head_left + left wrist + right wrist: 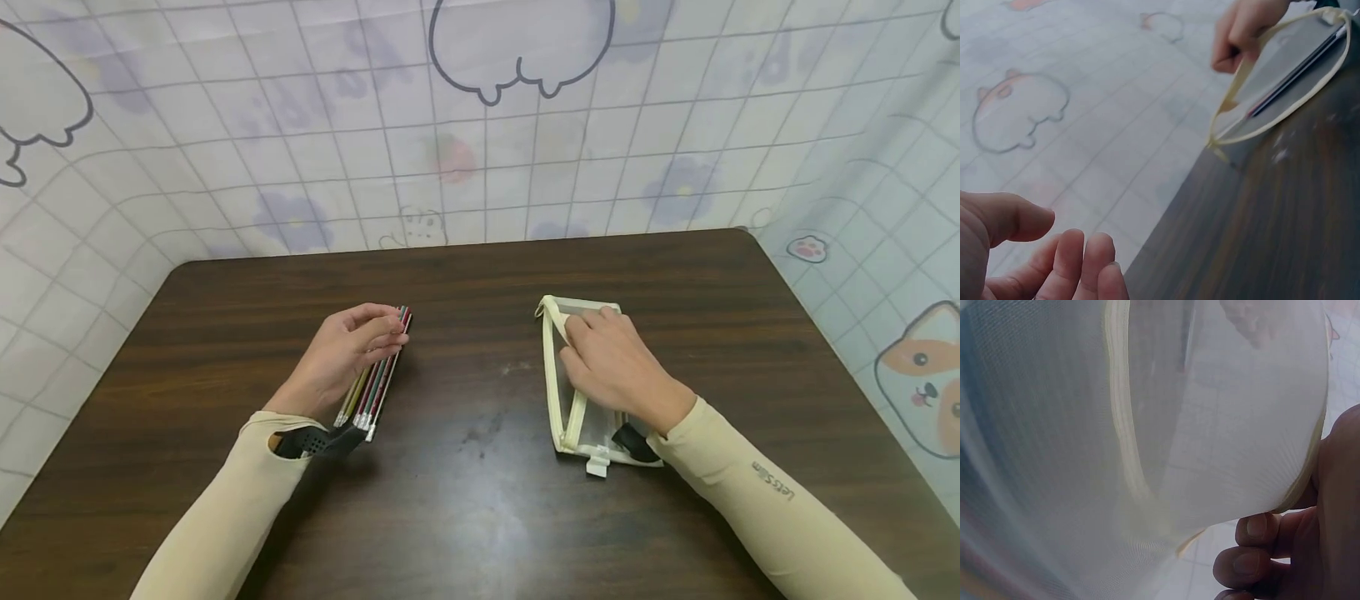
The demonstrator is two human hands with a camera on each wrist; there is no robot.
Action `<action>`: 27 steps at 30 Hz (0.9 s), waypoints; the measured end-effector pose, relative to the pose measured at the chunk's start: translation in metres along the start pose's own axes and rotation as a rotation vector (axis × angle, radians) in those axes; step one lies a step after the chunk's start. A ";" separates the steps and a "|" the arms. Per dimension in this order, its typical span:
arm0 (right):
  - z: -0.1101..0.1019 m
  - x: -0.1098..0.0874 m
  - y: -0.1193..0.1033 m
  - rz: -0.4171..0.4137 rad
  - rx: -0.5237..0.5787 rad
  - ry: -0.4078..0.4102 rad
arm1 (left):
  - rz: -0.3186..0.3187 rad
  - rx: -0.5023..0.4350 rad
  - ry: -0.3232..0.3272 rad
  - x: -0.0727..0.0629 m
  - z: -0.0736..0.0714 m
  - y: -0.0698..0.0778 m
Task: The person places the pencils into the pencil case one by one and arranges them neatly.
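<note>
Over a row of several pencils (pixel 365 402) on the left of the table is my left hand (pixel 337 354). In the left wrist view its thumb and fingertips (pixel 1069 256) stand apart with nothing between them. My right hand (pixel 611 362) grips the cream-edged rim of a see-through mesh pencil case (pixel 552 375) and holds its mouth open. Dark pencils (pixel 1297 72) lie inside the case, as the left wrist view shows. The mesh side (pixel 1247 437) fills most of the right wrist view, with curled fingers at its edge.
The dark brown wooden table (pixel 465 492) carries the pencils and the case, set apart from each other. Behind it and along its sides hangs a white gridded cloth (pixel 480 150) with cartoon prints. A small white tab (pixel 597 465) sticks out from the case's near edge.
</note>
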State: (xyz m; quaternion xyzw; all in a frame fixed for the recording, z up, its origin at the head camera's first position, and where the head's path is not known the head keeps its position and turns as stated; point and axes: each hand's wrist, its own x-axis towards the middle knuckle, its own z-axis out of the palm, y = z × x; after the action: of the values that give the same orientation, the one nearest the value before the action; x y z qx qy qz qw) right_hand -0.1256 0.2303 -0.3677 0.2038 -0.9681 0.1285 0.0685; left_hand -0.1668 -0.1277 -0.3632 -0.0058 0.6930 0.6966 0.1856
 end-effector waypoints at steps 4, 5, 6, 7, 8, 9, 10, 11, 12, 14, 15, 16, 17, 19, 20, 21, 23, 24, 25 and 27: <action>0.001 0.000 0.000 -0.002 0.001 -0.004 | -0.024 -0.019 0.028 -0.002 -0.018 -0.003; 0.001 0.000 0.000 -0.002 0.000 -0.001 | -0.031 -0.016 0.032 -0.002 -0.021 -0.004; 0.001 0.000 -0.001 -0.003 -0.001 0.001 | -0.037 -0.013 0.036 -0.002 -0.025 -0.005; 0.000 0.000 -0.001 -0.003 -0.002 0.002 | -0.041 -0.011 0.040 -0.001 -0.029 -0.006; 0.000 0.000 -0.001 -0.003 -0.002 0.003 | -0.044 -0.010 0.043 0.000 -0.032 -0.007; 0.000 0.000 -0.001 -0.002 -0.004 0.004 | -0.047 -0.012 0.044 0.001 -0.034 -0.008; -0.001 0.000 -0.001 -0.001 -0.005 0.004 | -0.050 -0.014 0.045 0.002 -0.037 -0.009; -0.001 0.000 -0.001 0.002 -0.003 0.003 | -0.052 -0.018 0.045 0.002 -0.040 -0.010; -0.001 0.001 -0.001 0.004 -0.003 0.003 | -0.054 -0.025 0.045 0.003 -0.042 -0.011; -0.001 0.001 0.000 0.006 0.003 0.004 | -0.061 -0.040 0.045 0.003 -0.046 -0.011; -0.001 0.001 0.000 0.007 0.007 0.005 | -0.065 -0.046 0.045 0.003 -0.047 -0.011; -0.001 0.001 0.000 0.006 0.010 0.007 | -0.069 -0.049 0.046 0.003 -0.049 -0.011; -0.001 0.001 0.000 0.006 0.014 0.008 | -0.071 -0.047 0.045 0.002 -0.051 -0.012; -0.001 0.001 0.000 0.003 0.018 0.012 | -0.079 -0.037 0.047 0.002 -0.054 -0.013; -0.001 0.001 0.000 0.003 0.019 0.012 | -0.084 -0.024 0.048 0.002 -0.056 -0.014; -0.001 0.001 0.000 0.002 0.018 0.012 | -0.088 -0.007 0.051 0.002 -0.058 -0.015; -0.001 0.000 0.000 0.002 0.016 0.010 | -0.095 0.025 0.053 0.002 -0.061 -0.018; -0.001 0.000 0.000 0.003 0.014 0.009 | -0.096 0.043 0.054 0.003 -0.062 -0.019; -0.001 0.000 0.000 0.003 0.013 0.009 | -0.094 0.062 0.051 0.004 -0.063 -0.020; -0.001 0.000 0.001 0.005 0.011 0.006 | -0.090 0.098 0.053 0.006 -0.064 -0.022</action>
State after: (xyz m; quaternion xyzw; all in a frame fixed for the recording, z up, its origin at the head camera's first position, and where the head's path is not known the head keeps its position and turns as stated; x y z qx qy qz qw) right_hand -0.1260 0.2316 -0.3672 0.2012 -0.9677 0.1345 0.0702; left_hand -0.1821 -0.1888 -0.3887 -0.0463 0.7300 0.6523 0.1985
